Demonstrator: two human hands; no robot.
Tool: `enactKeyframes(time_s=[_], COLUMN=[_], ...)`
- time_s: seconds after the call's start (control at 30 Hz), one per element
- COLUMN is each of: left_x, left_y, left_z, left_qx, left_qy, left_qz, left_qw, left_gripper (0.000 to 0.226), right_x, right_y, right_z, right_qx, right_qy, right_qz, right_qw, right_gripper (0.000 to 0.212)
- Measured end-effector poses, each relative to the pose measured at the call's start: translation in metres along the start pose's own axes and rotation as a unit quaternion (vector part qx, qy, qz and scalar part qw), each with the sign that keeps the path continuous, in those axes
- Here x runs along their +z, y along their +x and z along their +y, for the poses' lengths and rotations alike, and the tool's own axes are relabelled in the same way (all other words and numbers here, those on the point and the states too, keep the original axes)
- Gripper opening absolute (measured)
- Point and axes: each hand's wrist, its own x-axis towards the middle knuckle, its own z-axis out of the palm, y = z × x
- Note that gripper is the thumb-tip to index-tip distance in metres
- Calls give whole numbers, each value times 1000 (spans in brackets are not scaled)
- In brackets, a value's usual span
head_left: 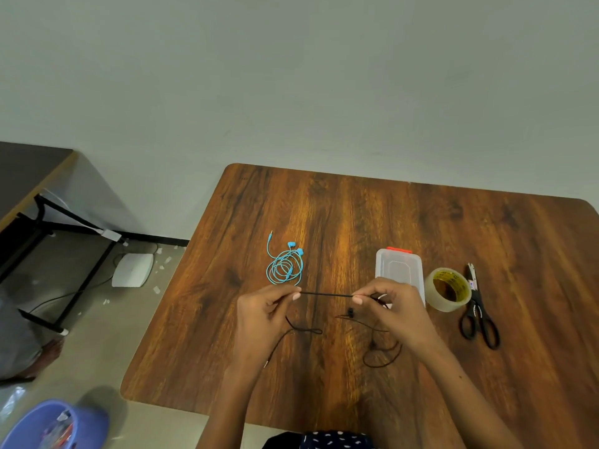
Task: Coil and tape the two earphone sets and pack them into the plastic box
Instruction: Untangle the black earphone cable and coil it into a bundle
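Both my hands hold the black earphone cable (325,294) stretched taut between them above the wooden table (356,215). My left hand (262,319) pinches one end of the straight stretch, my right hand (393,311) pinches the other. Loose black loops hang down and lie on the table below, with an earbud near my right thumb. The blue earphones (285,267) lie loosely coiled on the table beyond my left hand. The clear plastic box (398,267), lid on with a red latch, sits just behind my right hand.
A roll of clear tape (447,288) stands right of the box, with black scissors (478,309) beside it. Left of the table are a dark desk (26,170), cables and a white device on the floor, and a blue basin (42,426) at bottom left.
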Motion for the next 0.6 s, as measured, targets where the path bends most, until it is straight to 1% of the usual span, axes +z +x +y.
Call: enactKeyframes(time_s=[0.17,0.3,0.37,0.47,0.53,0.6], left_x=[-2,-5,-7,-6,-1,7], left_y=[-2,-3,-3,-2,-2,-3], left_z=[0,-5,-7,-8,-5,1], left_qx=[-13,-19,-7,9,21,51], left_qy=[-2,22,55,94,69,38], left_qz=[10,-8,-19,-23,-25,-46], left_qw=[1000,1000,998,995,997,997], left_gripper=[14,15,21,38,41,34], right_x=[8,14,17,20,23,26], right_y=[2,2,2,4,5,5], right_z=[-2,-6,-8,-12,-14,-18], right_qx=[6,6,-6,-21,-31,-40], right_qy=[-12,-31,-44,-67,-76,-78], right_qz=[23,31,27,17,11,5], right_qw=[1000,999,999,997,997,996], right_gripper=[4,2,3,4,3,4])
